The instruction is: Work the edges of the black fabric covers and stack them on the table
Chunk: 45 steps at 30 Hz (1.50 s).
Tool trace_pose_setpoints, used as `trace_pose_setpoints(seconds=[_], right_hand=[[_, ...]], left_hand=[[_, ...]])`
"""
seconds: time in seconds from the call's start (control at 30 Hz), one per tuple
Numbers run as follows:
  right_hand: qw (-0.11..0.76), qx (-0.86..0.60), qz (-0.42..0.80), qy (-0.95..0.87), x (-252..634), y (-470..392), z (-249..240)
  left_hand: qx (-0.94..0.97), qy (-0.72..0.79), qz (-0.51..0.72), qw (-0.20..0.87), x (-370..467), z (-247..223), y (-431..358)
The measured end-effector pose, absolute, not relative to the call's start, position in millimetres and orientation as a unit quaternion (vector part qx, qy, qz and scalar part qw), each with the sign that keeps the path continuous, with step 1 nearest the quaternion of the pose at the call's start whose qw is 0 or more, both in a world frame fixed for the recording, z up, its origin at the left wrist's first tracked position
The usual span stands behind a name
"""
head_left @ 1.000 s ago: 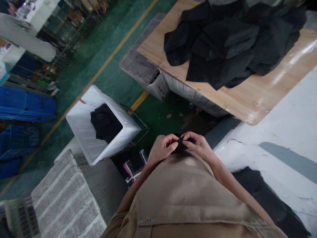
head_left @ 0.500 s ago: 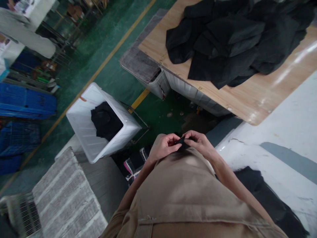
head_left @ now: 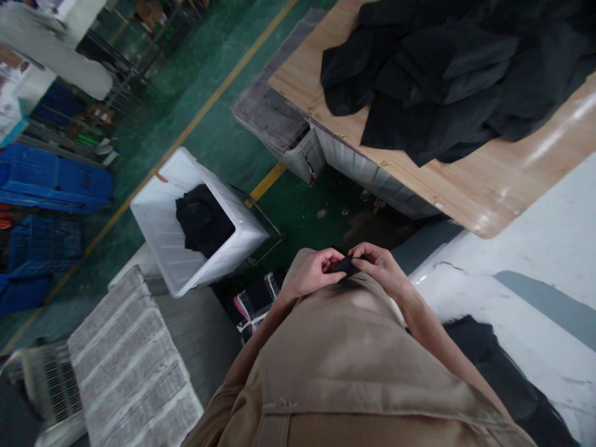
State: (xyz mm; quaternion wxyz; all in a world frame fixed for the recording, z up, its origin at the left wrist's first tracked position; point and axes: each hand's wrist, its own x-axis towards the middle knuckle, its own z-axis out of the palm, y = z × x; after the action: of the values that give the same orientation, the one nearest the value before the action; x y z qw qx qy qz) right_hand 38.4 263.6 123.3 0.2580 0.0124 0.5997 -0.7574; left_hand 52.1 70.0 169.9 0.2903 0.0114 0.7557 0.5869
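Here, black cloth (head_left: 343, 266) between fingertips (head_left: 352, 254).

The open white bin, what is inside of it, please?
Inside the white bin lies a crumpled heap of black cloth. Bare inner wall shows beside it. What lies beneath the cloth is covered, so it cannot be told.

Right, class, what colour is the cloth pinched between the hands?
Black; the head view shows it.

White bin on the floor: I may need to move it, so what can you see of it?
The white bin looks like ribbed plastic, with rounded corners and an orange mark near its rim. Its open mouth shows black cloth inside. Metal tubing shows beside it; its base is hidden.
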Motion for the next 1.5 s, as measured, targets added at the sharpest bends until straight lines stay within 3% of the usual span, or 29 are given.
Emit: trace_pose_setpoints(seconds=[0.6, 1.2, 1.37, 1.5], right_hand=[[0.223, 0.092, -0.819, 0.520, 46, 264, 113], [0.199, 0.070, -0.812, 0.544, 41, 267, 111], [0.195, -0.026, -0.783, 0.589, 39, 273, 112], [0.133, -0.110, -0.714, 0.679, 34, 275, 120]], left_hand=[[0.096, 0.892, 0.389, 0.207, 45, 176, 57], [0.012, 0.869, 0.454, 0.195, 49, 177, 68], [0.003, 0.855, 0.472, 0.214, 48, 178, 65], [0.002, 0.861, 0.457, 0.222, 48, 175, 67]])
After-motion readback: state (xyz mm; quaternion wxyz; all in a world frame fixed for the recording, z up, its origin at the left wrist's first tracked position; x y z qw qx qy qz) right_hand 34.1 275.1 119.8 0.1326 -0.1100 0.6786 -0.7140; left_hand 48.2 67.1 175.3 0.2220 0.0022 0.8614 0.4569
